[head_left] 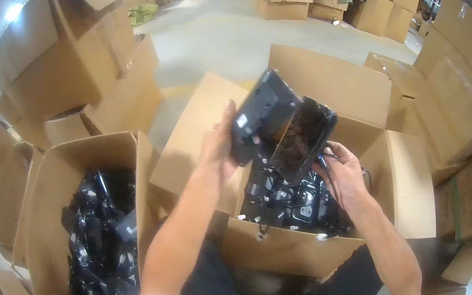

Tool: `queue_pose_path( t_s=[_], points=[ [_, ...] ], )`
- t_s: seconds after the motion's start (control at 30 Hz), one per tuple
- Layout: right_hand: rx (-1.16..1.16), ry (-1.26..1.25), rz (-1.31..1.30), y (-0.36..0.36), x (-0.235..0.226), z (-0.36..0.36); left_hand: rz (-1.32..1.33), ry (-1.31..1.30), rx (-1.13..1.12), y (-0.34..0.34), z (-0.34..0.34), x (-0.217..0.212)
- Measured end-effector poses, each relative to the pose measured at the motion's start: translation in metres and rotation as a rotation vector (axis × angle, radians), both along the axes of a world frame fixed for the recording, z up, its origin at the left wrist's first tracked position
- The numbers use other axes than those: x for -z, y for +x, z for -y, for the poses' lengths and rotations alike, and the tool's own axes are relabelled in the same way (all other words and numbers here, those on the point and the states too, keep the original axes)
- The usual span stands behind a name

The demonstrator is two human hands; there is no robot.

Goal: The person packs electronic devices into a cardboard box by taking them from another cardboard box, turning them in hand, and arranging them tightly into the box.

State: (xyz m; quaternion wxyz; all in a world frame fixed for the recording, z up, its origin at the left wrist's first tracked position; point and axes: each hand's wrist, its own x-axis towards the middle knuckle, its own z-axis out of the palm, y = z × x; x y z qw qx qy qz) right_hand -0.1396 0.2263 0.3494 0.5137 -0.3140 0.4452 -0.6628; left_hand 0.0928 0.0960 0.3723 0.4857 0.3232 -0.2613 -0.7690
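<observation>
Our left hand (220, 149) grips a black plastic device (264, 109) and our right hand (345, 174) holds a dark-faced device (303, 140), both by their edges, seemingly to leave the broad faces uncovered; an open cardboard carton (291, 245) of black devices (304, 204) sits below our hands.

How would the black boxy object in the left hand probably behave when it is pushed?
The black boxy object is probably stiff: its edges look straight in the left hand. Its smooth, slightly shiny surface may feel slippery. With flat faces, it would likely slide rather than roll.
</observation>
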Motion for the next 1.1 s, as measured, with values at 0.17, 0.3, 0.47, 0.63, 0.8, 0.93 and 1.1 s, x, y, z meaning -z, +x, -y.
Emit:
queue_pose_path(
  t_s=[0.17, 0.3, 0.47, 0.63, 0.8, 0.93, 1.1],
  points=[
    [0.031, -0.105, 0.173, 0.028, -0.002, 0.007, -0.103, 0.217, -0.073, -0.023, 0.011, 0.051],
    [0.117, -0.078, -0.009, 0.047, -0.009, 0.012, -0.239, 0.192, 0.064, -0.025, 0.015, 0.075],
    [0.053, -0.088, -0.053, 0.028, 0.01, 0.011, -0.237, 0.209, 0.239, -0.048, -0.024, 0.019],
    [-0.056, -0.045, -0.184, 0.028, 0.004, 0.022, -0.173, 0.146, 0.144, -0.026, -0.021, 0.01],
    [-0.346, -0.108, -0.493, 0.02, -0.015, 0.012, 0.045, -0.074, -0.011, -0.022, -0.015, 0.01],
    [-0.389, -0.175, -0.433, 0.009, -0.012, 0.005, 0.131, -0.19, -0.087, -0.028, -0.015, 0.014],
    [-0.083, -0.051, -0.274, 0.006, -0.002, 0.004, 0.384, -0.475, -0.182, -0.035, -0.027, 0.015]
  ],
)
